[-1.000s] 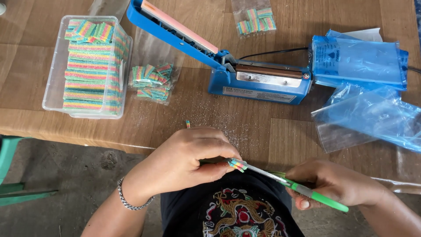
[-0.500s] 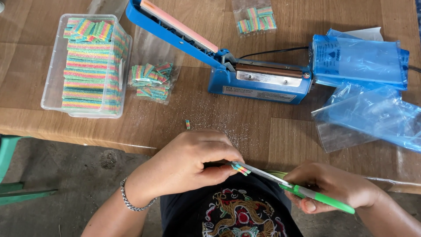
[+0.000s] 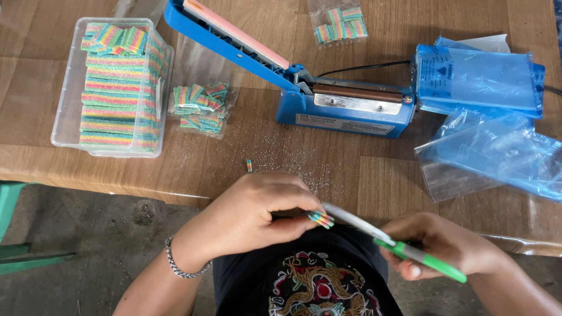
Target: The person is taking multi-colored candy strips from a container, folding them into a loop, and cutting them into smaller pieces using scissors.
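**Snipping rainbow candy strips at the table edge**

So the left hand (image 3: 257,213) is curled around a small bundle of rainbow strips (image 3: 321,219), fingers closed tight on it, with just the striped ends poking out to the right past the fingertips. The bundle sits low in the middle of the shot, near the person's body and just off the near edge of the table (image 3: 374,175).

The right hand (image 3: 442,243) is wrapped around green-handled scissors (image 3: 392,243). Fingers are through or around the handles, and the blades point left toward the strip ends, touching or just about touching them. Can't tell how far apart the blades are, they look nearly together from this angle.

Other stuff on the table:
- One loose candy bit (image 3: 249,165) lying alone near the table edge, just beyond the left hand, with sugar grains scattered around it.
- A clear tub (image 3: 64,105) on the far left, stacked with long rainbow strips.
- A small bag (image 3: 200,106) of cut pieces just right of the tub.
- A blue heat sealer (image 3: 339,105) in the middle, its arm raised and angled up to the far left.
- Another filled bag (image 3: 339,23) at the far edge.
- A pile of blue plastic bags (image 3: 492,117) on the right.

There's a bracelet (image 3: 178,266) on the left wrist.
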